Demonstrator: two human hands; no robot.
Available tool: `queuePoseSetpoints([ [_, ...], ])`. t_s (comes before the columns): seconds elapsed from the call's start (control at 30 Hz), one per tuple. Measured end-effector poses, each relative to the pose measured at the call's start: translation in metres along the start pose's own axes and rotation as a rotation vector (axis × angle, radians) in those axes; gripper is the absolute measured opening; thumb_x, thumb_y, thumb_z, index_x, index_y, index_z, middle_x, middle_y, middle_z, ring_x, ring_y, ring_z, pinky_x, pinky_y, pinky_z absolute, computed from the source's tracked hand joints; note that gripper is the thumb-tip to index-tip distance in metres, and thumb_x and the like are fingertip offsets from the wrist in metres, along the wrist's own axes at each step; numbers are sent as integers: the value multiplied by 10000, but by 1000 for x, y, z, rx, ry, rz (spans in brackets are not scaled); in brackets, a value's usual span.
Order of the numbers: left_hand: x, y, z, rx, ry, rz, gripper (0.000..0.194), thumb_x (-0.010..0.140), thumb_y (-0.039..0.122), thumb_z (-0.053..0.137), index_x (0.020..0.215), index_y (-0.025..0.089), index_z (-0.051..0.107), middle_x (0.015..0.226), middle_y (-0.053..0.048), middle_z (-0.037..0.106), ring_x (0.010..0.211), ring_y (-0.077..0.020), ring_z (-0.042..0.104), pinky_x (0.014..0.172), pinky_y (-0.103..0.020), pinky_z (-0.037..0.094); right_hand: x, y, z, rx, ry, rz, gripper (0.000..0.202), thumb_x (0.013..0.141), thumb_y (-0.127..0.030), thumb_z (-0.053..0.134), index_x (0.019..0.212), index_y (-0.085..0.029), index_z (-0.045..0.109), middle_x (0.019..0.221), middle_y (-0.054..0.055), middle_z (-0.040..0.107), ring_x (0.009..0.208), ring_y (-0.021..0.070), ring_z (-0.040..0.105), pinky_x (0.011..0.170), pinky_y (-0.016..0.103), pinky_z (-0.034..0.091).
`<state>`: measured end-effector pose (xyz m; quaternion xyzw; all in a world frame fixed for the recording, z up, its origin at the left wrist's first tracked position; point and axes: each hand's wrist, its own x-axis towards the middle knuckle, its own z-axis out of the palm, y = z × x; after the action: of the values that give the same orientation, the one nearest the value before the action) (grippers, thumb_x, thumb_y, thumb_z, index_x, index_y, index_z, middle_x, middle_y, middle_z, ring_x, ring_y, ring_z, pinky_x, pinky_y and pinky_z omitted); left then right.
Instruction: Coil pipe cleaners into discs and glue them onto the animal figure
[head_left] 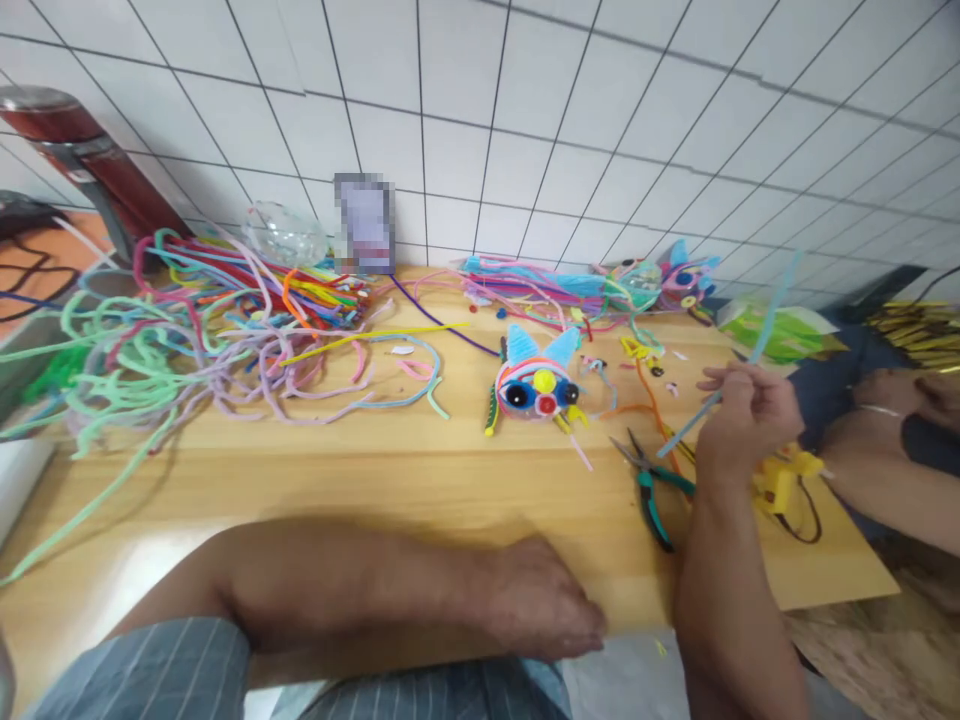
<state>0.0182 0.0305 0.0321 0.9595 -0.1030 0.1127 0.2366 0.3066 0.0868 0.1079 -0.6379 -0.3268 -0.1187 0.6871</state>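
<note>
Pinched in my right hand (750,405) is a light blue pipe cleaner (771,318), which sticks out above and below the fingers. My left hand (544,600) lies low over the table's front edge, its fingers turned down and mostly hidden. Beyond it sits a pipe-cleaner animal figure (510,372) with blue pointed ears, large black eyes, a yellow ball and a red nose. Needle-nose pliers (654,505) with teal-black handles lie open just left of my right forearm. A yellow glue gun (776,485) is on the table behind my right wrist.
Loose green and purple pipe cleaners (112,350) tangle at the left. Coloured bundles (532,285) and a second figure (686,280) lie along the tiled wall. A red flask (97,150) and a blurred-out phone (365,225) stand behind. Another person's arm (892,480) is at right.
</note>
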Motion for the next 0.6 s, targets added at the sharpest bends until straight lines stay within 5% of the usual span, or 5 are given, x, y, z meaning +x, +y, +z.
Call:
queuePoseSetpoints([
  [0.2, -1, 1, -7, 25, -16, -11, 339, 1053, 419, 555, 796, 223, 661, 778, -14, 800, 701, -143, 742, 515, -311, 379, 3, -13, 5, 72, -2, -16, 146, 796, -258, 603, 879, -172, 687, 720, 26, 747, 553, 134, 641, 569, 272, 474],
  [0.4, -1, 2, -15, 39, -38, -8, 319, 1074, 419, 536, 907, 222, 724, 880, -32, 826, 792, -144, 758, 555, -297, 399, 10, -64, -4, 178, 16, -108, 184, 775, -294, 613, 879, -168, 698, 709, 9, 737, 557, 145, 661, 525, 275, 468],
  [0.6, 3, 4, -21, -127, 138, -203, 253, 1041, 399, 608, 967, 207, 755, 865, -25, 817, 769, -132, 735, 582, -248, 394, -36, -105, -28, 233, -62, -80, 172, 783, -305, 694, 878, -168, 733, 741, 30, 769, 556, 151, 660, 548, 285, 478],
])
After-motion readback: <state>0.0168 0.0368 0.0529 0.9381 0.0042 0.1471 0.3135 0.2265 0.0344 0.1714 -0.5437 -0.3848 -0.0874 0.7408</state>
